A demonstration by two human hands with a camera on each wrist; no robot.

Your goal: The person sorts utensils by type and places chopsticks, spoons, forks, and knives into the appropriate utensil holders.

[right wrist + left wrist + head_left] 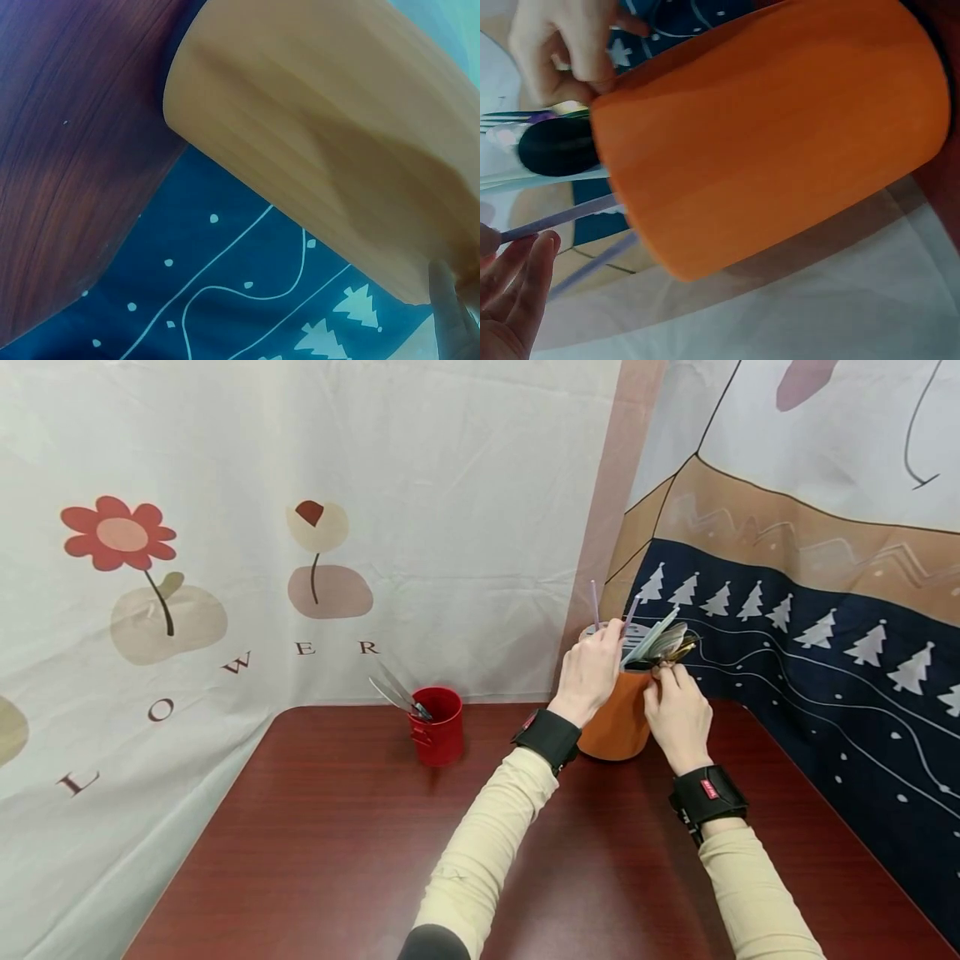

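Fingers of my left hand (590, 672) curl over the near-left rim of the orange utensil cup (619, 722), and from the left wrist view they lie straight and close together beside a purple straw (562, 217), touching it lightly; I cannot tell if they pinch it. Fingers of my right hand (677, 710) are bent at the cup's right rim, pinching the handle of one of the utensils (660, 643) that fan out of the cup. The cup stands upright at the far right of the dark red counter (330, 843), close against the back curtain and the tree-patterned cloth (825, 652), so little room is left behind or to its right. The utensils lean up and to the right; the straw points nearly straight up. A red cup (437, 725) holding metal tongs (397, 693) stands well apart to the left, with open counter in front.
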